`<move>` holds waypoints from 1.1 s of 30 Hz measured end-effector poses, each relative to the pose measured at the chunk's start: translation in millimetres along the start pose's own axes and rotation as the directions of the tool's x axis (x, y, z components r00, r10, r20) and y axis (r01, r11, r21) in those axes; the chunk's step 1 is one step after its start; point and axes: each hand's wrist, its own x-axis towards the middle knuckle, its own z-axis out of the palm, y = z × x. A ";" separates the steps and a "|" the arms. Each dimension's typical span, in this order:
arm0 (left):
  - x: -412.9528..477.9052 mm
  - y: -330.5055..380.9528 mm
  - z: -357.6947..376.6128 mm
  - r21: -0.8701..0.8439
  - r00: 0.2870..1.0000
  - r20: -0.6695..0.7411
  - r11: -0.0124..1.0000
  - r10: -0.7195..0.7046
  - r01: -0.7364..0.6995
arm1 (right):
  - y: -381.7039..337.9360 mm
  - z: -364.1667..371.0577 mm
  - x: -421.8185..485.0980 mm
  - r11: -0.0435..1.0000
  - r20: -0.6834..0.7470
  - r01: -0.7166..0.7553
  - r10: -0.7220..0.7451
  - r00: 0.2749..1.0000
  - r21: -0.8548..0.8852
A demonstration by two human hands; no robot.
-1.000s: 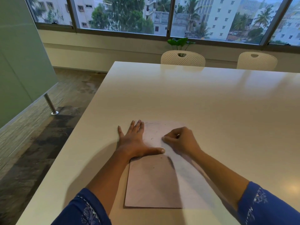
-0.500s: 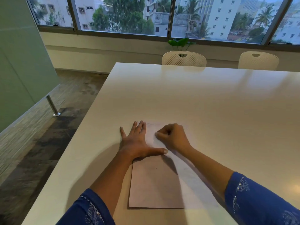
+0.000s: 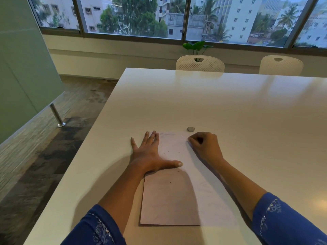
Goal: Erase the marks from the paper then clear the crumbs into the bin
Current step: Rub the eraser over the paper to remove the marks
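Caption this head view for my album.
Left hand pins a white paper sheet; curled right hand near a small round grey eraser on the white table.

One head-worn wide-angle view looks forward and down — close over the table (image 3: 221, 103) — facing the windows (image 3: 132, 16).

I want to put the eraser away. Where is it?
In the head view, the eraser lies on the white table just beyond the far edge of the paper, slightly past the right hand and apart from it.
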 end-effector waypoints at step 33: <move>-1.2 0.3 0.5 0.011 1.000 -0.017 1.000 0.002 -0.001 | -31.8 13.8 33.7 0.988 -0.017 0.154 -0.155 0.988 -0.013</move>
